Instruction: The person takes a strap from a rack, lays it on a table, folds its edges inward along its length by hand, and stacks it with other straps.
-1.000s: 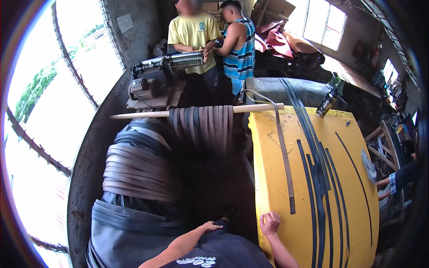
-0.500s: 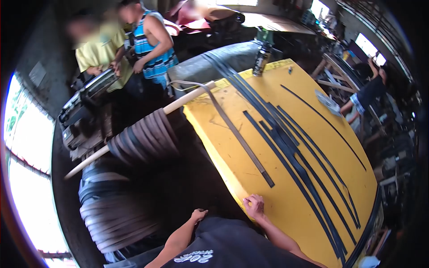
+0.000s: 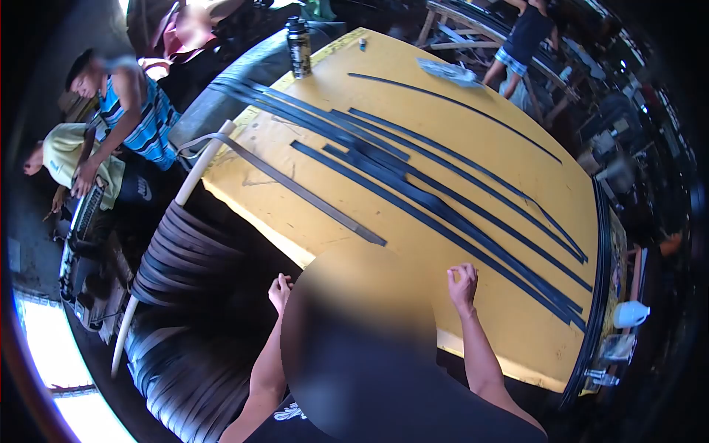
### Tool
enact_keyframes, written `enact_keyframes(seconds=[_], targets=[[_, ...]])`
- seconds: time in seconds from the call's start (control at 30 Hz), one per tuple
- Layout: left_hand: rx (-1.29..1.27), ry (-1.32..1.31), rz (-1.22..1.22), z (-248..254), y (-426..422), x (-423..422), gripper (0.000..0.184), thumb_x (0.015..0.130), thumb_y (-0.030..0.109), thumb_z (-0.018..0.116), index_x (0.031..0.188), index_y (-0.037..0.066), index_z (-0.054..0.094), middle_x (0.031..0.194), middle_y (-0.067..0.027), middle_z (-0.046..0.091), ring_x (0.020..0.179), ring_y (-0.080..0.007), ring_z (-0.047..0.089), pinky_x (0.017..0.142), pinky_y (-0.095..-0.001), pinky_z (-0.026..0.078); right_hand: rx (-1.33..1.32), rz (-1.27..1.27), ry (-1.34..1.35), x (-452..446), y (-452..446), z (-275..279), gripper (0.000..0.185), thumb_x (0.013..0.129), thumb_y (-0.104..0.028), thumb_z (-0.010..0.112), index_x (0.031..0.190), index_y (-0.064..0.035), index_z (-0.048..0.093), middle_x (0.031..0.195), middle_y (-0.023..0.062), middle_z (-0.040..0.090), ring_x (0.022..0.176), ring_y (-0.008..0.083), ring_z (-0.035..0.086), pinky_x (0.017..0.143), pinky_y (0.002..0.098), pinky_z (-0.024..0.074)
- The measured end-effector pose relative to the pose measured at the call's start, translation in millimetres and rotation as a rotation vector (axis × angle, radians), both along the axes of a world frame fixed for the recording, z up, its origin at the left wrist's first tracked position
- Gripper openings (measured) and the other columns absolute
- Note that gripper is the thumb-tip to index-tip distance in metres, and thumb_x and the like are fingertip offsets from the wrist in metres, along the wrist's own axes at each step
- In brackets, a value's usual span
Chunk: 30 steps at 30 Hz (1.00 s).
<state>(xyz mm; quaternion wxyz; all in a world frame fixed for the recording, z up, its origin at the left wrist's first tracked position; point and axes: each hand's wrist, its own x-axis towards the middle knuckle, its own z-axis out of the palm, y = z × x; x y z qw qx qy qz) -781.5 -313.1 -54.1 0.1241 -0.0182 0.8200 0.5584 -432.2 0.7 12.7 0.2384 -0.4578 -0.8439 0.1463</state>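
Observation:
My left hand (image 3: 279,292) is loosely closed beside the front edge of the yellow-topped table (image 3: 428,273), with nothing visible in it. Over the tabletop, my right hand (image 3: 463,286) has its fingers curled in and shows nothing held; it is nearest to the long black strips (image 3: 443,210). These lie roughly side by side across the table, some overlapping. A brown strip (image 3: 295,188) with a dark end runs from a wooden pole (image 3: 193,173) onto the tabletop. Many brown and black strips (image 3: 181,255) hang looped on that pole. A blurred round patch hides the area between my hands.
A black bottle (image 3: 299,50) stands at the table's far edge, and clear plastic (image 3: 448,72) lies farther right. Two people (image 3: 133,111) are beside a machine at left. Another person (image 3: 523,37) is beyond the table. A white container (image 3: 631,314) is at right.
The view has swung right, so the table looks turned and the two people sit farther left. My right hand has lifted off the table edge and moved right. My left hand has left my thigh.

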Motion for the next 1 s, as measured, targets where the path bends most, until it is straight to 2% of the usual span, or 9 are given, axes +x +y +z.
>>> enact_keyframes(seconds=[0.13,0.3,0.37,0.4,0.43,0.5,0.57,0.83,1.0], targets=[[0.079,0.142,-0.113,33.3,62.4,45.6,0.034,0.102,0.025,0.053,0.09,-0.002,0.07,0.073,-0.0069,0.067,0.069,-0.012,0.061,0.065,-0.0272,0.047,-0.002,-0.041,-0.073,40.1,27.7,-6.8,0.025,0.079,-0.016,0.075,0.101,-0.0051,0.069,0.113,0.0106,0.059,0.112,0.0298,0.053,0.094,0.0437,0.0414],[0.129,0.159,-0.34,47.8,118.3,142.0,0.024,0.099,0.019,0.057,0.097,-0.002,0.069,0.085,-0.01,0.07,0.078,-0.0162,0.065,0.075,-0.0305,0.05,0.064,-0.013,-0.054,53.6,57.5,-14.0,0.03,0.079,-0.018,0.075,0.105,-0.0048,0.068,0.121,0.0104,0.059,0.118,0.0301,0.05,0.101,0.0441,0.0383],[0.051,0.323,-0.474,46.4,128.7,173.5,0.017,0.096,0.016,0.061,0.099,0.001,0.069,0.092,-0.0113,0.069,0.088,-0.0193,0.065,0.081,-0.0319,0.05,0.049,0.005,-0.056,58.7,59.3,-18.6,0.031,0.079,-0.019,0.075,0.106,-0.0049,0.068,0.124,0.0102,0.059,0.121,0.0301,0.049,0.103,0.0441,0.0372],[0.028,0.366,-0.526,47.3,131.9,185.6,0.015,0.091,0.013,0.066,0.102,0.003,0.068,0.099,-0.0137,0.068,0.098,-0.0258,0.064,0.087,-0.0347,0.049,0.047,0.012,-0.055,61.7,60.7,-20.9,0.032,0.08,-0.02,0.075,0.107,-0.0052,0.068,0.125,0.0105,0.058,0.122,0.0305,0.049,0.104,0.0443,0.0367],[-0.024,0.37,-0.562,48.4,133.0,196.2,0.022,0.088,0.012,0.067,0.108,0.004,0.067,0.108,-0.0141,0.066,0.106,-0.0308,0.062,0.094,-0.0386,0.047,0.048,0.024,-0.051,61.4,64.1,-22.0,0.033,0.08,-0.02,0.075,0.109,-0.0056,0.068,0.127,0.0107,0.058,0.122,0.0308,0.049,0.105,0.0446,0.0362],[-0.08,0.578,-0.625,52.8,133.6,207.8,0.032,0.083,0.011,0.069,0.114,0.005,0.065,0.118,-0.0135,0.063,0.114,-0.0325,0.057,0.098,-0.0428,0.044,0.104,0.043,-0.038,62.6,64.1,-24.2,0.033,0.081,-0.021,0.074,0.11,-0.006,0.068,0.128,0.0107,0.057,0.123,0.0311,0.048,0.105,0.0451,0.0359],[-0.165,0.621,-0.705,44.4,128.4,213.4,0.042,0.08,0.012,0.07,0.121,0.007,0.062,0.133,-0.0132,0.056,0.128,-0.0332,0.048,0.106,-0.0451,0.039,0.197,0.047,-0.012,68.0,62.2,-38.2,0.035,0.084,-0.024,0.071,0.113,-0.0066,0.068,0.132,0.0106,0.056,0.126,0.0316,0.047,0.106,0.0464,0.0359],[-0.251,0.595,-0.786,32.5,122.5,219.5,0.051,0.083,0.014,0.066,0.133,0.01,0.056,0.148,-0.0132,0.044,0.141,-0.0339,0.035,0.117,-0.0469,0.029,0.183,0.068,0.139,69.8,65.0,-40.6,0.035,0.085,-0.021,0.071,0.116,-0.0061,0.065,0.136,0.0134,0.053,0.127,0.0341,0.047,0.104,0.0478,0.0369],[-0.158,0.556,-0.794,28.5,120.5,216.6,0.042,0.083,0.012,0.067,0.125,0.01,0.061,0.147,-0.0135,0.046,0.14,-0.0331,0.037,0.116,-0.0471,0.031,0.26,0.097,0.156,76.5,74.6,-61.4,0.025,0.087,-0.018,0.071,0.108,-0.0056,0.066,0.131,0.0136,0.056,0.122,0.0344,0.052,0.1,0.0476,0.0399]])
